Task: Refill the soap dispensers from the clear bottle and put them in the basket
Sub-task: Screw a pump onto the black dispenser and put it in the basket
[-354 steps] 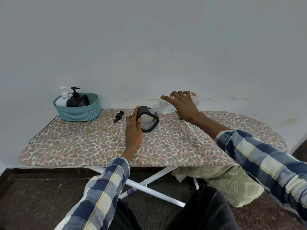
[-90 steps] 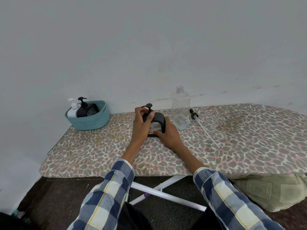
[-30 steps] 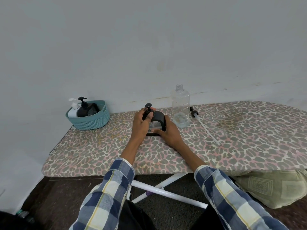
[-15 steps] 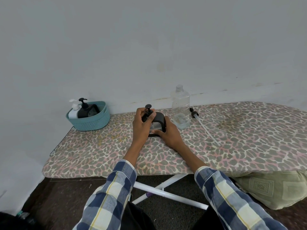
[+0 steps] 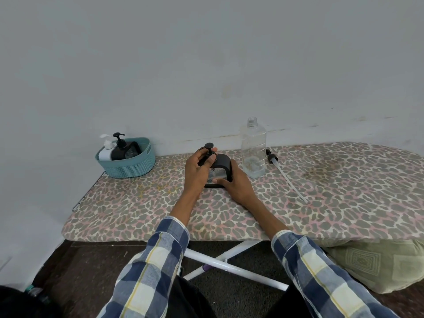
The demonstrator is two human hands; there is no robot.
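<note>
Compared with the frame from almost twelve seconds back, the clear bottle is no longer tipped over the dispenser in the right hand; it now stands upright and uncapped on the ironing board, just to the right of the black dispenser, with only a little liquid left at its bottom. The black pump head, which lay loose on the board then, now sits on top of that dispenser. Against the frame half a second ago little has changed: both hands stay on the dispenser and the view has hardly shifted.

The left hand has its fingers curled closed around the pump at the top of the black dispenser, thumb and fingertips pinching its collar. The right hand is wrapped around the dispenser's right side and base, fingers closed on it, holding it upright on the board.

Counted: one clear bottle; one black dispenser on the board; one basket, well to the left of that dispenser at the board's far left corner; two dispensers inside the basket, one white and one black, both upright with pumps on. One long pump tube with a black cap lies on the board just right of the clear bottle. One cushion lies on the floor below the board's right end.
</note>
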